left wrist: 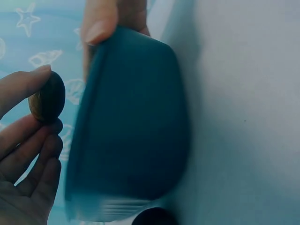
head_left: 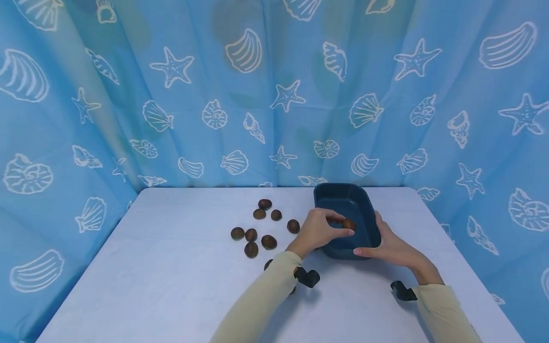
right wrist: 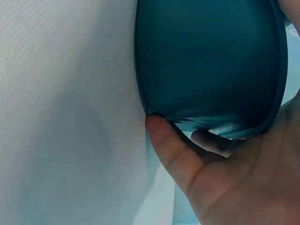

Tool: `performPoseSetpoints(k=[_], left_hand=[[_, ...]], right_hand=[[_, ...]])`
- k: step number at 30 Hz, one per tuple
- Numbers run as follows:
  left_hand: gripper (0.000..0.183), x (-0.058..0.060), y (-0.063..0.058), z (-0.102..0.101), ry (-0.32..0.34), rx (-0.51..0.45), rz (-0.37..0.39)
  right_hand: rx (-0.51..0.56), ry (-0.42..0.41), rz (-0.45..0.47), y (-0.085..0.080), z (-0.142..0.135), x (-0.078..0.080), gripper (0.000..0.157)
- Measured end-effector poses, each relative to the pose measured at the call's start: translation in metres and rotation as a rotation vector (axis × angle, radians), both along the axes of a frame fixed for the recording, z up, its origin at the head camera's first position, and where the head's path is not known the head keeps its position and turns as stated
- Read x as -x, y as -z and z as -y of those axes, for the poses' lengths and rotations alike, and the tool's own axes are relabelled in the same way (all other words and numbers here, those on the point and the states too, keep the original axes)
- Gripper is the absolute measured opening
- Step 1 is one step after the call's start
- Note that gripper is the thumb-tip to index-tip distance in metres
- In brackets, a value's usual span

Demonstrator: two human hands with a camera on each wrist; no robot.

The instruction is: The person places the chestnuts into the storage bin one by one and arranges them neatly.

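Observation:
My left hand [head_left: 319, 231] pinches a brown chestnut [head_left: 349, 225] between thumb and fingertips, above the inside of a dark blue plastic basin [head_left: 347, 252]. In the left wrist view the chestnut [left wrist: 49, 98] shows a smooth dark side and a paler patch, beside the basin's rim. My right hand [head_left: 396, 247] grips the basin at its right near corner, the thumb along the near end and the fingers round the right side. In the right wrist view the thumb [right wrist: 173, 145] lies against the basin's wall [right wrist: 211, 61].
Several chestnuts [head_left: 251, 235] lie scattered on the white-covered table [head_left: 150, 267] left of the basin. My left forearm partly hides a few nearer ones, such as a chestnut [head_left: 268, 264] by the sleeve. A blue shell-print curtain [head_left: 274, 124] hangs behind the table.

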State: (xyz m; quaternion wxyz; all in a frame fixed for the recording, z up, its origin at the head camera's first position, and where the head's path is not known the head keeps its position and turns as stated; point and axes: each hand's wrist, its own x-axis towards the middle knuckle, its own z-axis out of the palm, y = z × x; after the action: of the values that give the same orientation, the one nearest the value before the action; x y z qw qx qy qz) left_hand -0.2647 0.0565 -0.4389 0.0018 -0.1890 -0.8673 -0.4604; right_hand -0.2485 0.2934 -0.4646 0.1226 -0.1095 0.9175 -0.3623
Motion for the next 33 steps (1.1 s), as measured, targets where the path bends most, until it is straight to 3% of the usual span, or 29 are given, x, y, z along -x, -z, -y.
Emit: performPoseSetpoints(k=[15, 24, 33], left_hand=[[0.033, 0.004, 0.008, -0.016, 0.049, 0.189, -0.033], [0.025, 0.006, 0.015, -0.027, 0.043, 0.470, -0.196], [0.017, 0.003, 0.009, -0.033, 0.036, 0.566, -0.143]], right_hand=[[0.038, -0.019, -0.025, 0.001, 0.000, 0.002, 0.130], [0.048, -0.024, -0.021, 0.000, 0.000, 0.002, 0.132], [0.023, -0.016, -0.005, -0.002, 0.000, -0.001, 0.134]])
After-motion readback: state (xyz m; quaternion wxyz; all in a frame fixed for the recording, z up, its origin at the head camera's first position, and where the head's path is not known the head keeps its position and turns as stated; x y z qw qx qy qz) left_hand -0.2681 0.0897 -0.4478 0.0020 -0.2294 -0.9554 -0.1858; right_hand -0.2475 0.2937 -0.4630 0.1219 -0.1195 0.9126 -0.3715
